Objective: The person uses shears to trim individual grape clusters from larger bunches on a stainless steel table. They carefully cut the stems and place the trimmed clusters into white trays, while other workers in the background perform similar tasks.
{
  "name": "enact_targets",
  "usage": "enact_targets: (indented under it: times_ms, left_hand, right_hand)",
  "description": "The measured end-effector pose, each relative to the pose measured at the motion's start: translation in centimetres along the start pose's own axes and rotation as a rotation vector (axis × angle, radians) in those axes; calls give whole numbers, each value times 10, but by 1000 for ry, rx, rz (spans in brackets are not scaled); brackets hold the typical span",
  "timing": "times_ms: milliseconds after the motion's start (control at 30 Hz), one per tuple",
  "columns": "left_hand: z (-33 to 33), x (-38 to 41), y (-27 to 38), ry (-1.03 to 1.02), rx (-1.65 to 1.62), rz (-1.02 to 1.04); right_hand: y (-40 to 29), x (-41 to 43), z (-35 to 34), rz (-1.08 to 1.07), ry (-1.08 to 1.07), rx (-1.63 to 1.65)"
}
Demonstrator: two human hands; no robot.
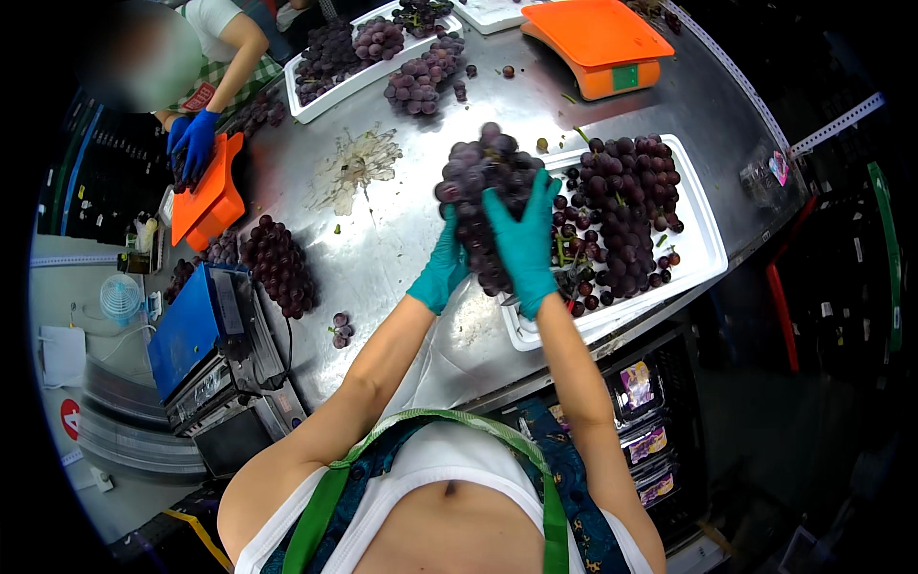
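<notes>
Both my hands, in teal gloves, hold a large bunch of dark purple grapes (477,186) above the steel table (387,265). My left hand (445,262) grips it from the lower left, its fingers partly hidden behind the fruit. Across the bunch's right side lies my right hand (525,240) with fingers spread against the grapes. Right beside it, a white tray (706,244) holds more bunches of grapes (624,215) and loose berries. A metal tool, partly hidden, shows near my right wrist. Another dark bunch (278,265) rests on the table to the left.
An orange scale (599,43) stands at the far side, near a second white tray (308,107) of grapes. At left are another orange scale (208,201) and a blue-topped machine (183,330). A person in blue gloves (197,147) handles grapes there. Packed boxes (647,445) sit below the table edge.
</notes>
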State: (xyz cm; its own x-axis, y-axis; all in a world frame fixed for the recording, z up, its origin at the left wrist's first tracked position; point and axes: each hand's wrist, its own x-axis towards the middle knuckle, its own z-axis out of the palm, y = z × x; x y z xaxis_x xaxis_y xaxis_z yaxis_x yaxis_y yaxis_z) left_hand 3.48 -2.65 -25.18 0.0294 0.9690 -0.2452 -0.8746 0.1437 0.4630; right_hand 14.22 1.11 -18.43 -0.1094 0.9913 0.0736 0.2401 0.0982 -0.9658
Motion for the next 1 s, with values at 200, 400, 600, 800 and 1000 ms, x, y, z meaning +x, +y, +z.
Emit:
enact_targets:
  times_ms: [200, 400, 600, 800, 1000]
  left_hand:
    - [-4, -19, 36, -96, -39, 65]
    - [-1, -59, 54, -97, -44, 45]
    - [5, -99, 61, -105, -78, 80]
    - [3, -126, 60, -135, -87, 136]
    - [-3, -153, 61, -139, -105, 176]
  right_hand:
    - [-28, -59, -10, -223, 150, 43]
    - [42, -102, -49, 269, 279, -628]
    - [103, -120, -69, 278, 112, -870]
    - [129, -117, -112, 487, 142, -17]
    - [101, -148, -163, 105, 49, -288]
